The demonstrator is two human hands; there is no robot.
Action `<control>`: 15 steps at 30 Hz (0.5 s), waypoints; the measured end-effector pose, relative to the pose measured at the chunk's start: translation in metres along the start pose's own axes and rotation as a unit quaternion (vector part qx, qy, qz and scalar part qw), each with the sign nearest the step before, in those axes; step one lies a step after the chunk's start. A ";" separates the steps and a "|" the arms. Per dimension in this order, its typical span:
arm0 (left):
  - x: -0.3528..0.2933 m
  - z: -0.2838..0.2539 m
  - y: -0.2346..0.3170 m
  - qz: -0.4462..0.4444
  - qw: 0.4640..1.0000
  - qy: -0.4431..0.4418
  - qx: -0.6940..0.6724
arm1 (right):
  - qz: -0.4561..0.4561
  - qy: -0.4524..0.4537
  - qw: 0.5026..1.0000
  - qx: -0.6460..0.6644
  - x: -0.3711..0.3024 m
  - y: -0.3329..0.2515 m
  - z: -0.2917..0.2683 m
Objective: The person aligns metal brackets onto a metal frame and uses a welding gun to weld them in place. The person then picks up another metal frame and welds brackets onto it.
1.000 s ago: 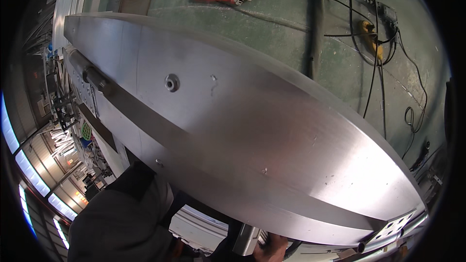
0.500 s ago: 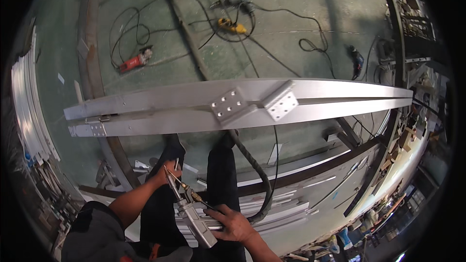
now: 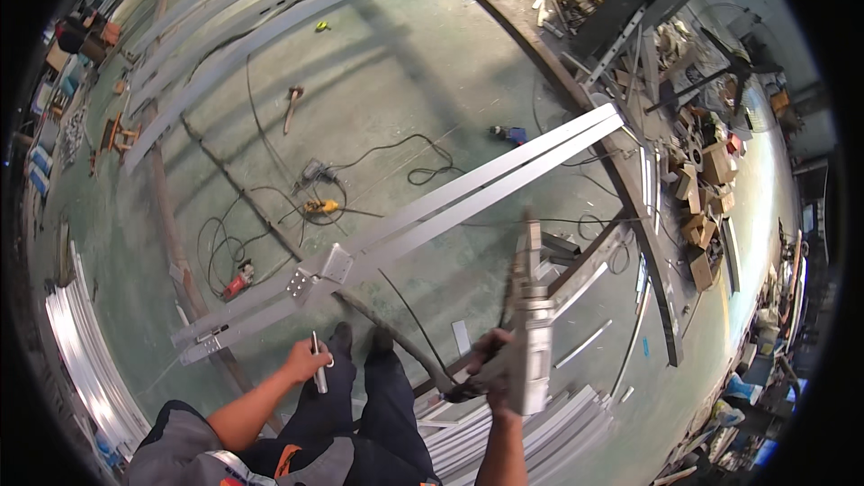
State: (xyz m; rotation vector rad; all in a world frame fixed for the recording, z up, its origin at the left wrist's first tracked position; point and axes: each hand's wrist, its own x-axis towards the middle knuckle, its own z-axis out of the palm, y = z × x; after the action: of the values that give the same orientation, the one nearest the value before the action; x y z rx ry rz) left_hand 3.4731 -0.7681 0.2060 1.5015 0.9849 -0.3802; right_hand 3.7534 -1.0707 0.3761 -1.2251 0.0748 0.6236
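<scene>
My right hand (image 3: 489,371) grips a long grey metal tool (image 3: 529,324) that points upward, with a black hose (image 3: 409,346) trailing from it. My left hand (image 3: 306,362) holds a short silver rod (image 3: 318,374) near my left knee. In front of my feet lies a long aluminium beam (image 3: 468,198) with two perforated square plates (image 3: 317,274) fixed near its left part. My dark trouser legs and shoes (image 3: 355,342) stand just behind the beam.
Power tools with cables lie on the green floor: a red grinder (image 3: 238,281), a yellow tool (image 3: 320,207), a grey drill (image 3: 315,173) and a hammer (image 3: 292,104). Stacked aluminium profiles (image 3: 504,427) lie by my right leg. More beams (image 3: 225,45) and a cluttered bench (image 3: 702,189) surround me.
The view has swung from looking at the beam close up to a wider look over the floor. My right hand has raised the grey tool upright; my left hand now holds the rod lower.
</scene>
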 end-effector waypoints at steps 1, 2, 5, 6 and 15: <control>0.008 0.007 0.032 -0.014 0.999 -0.015 -0.031 | -0.115 -0.022 0.993 -0.001 0.005 -0.024 -0.013; 0.012 0.016 0.069 0.003 0.999 -0.017 -0.042 | -0.155 -0.006 0.988 0.005 0.008 -0.047 -0.027; 0.036 0.045 0.144 0.043 0.997 -0.036 -0.052 | -0.205 0.074 0.975 0.047 0.006 -0.109 -0.077; 0.045 0.052 0.158 0.051 0.997 -0.041 -0.050 | -0.231 0.087 0.966 0.077 0.005 -0.123 -0.089; 0.127 0.134 0.266 0.104 0.994 -0.037 -0.015 | -0.333 0.293 0.885 0.141 0.028 -0.266 -0.246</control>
State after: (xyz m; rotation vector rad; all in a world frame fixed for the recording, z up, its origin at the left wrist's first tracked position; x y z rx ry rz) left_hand 3.7882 -0.8206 0.2579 1.5347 0.7634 -0.2685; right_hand 3.9719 -1.3315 0.5042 -1.0264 0.2313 -0.3641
